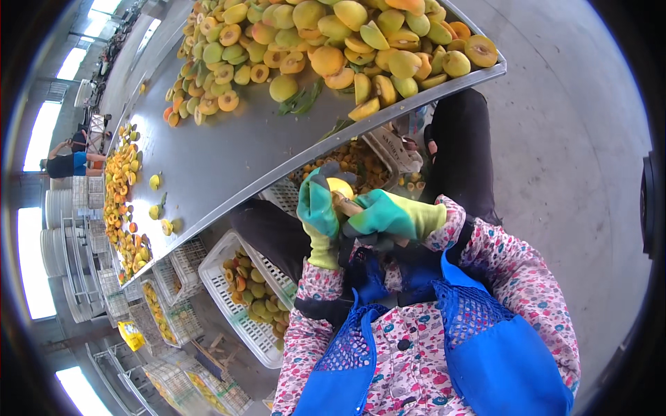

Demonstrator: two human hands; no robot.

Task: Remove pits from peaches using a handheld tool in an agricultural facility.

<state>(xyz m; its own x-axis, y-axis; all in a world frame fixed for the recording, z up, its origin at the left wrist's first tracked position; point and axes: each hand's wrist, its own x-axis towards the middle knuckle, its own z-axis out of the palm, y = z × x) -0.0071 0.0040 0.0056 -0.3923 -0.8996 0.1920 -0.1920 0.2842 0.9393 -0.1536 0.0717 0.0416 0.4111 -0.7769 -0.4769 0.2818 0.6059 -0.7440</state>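
In front of my lap, both hands are together in green-coated gloves with yellow-green cuffs. My left hand (319,208) is closed round a yellow peach (340,187), whose top shows above the fingers. My right hand (383,213) is closed just beside it, touching a small brownish, wood-like thing (346,205) pressed against the fruit. The glove hides most of that thing, so its kind cannot be told. Below the hands, a crate (390,149) between my knees holds many cut peach pieces (357,166).
A metal table (243,145) carries a large heap of whole and halved peaches (298,41) and another pile (123,187) at its far left. A white crate (215,267) of peaches stands left of my leg. Stacked crates (173,322) and a person (66,163) are farther left.
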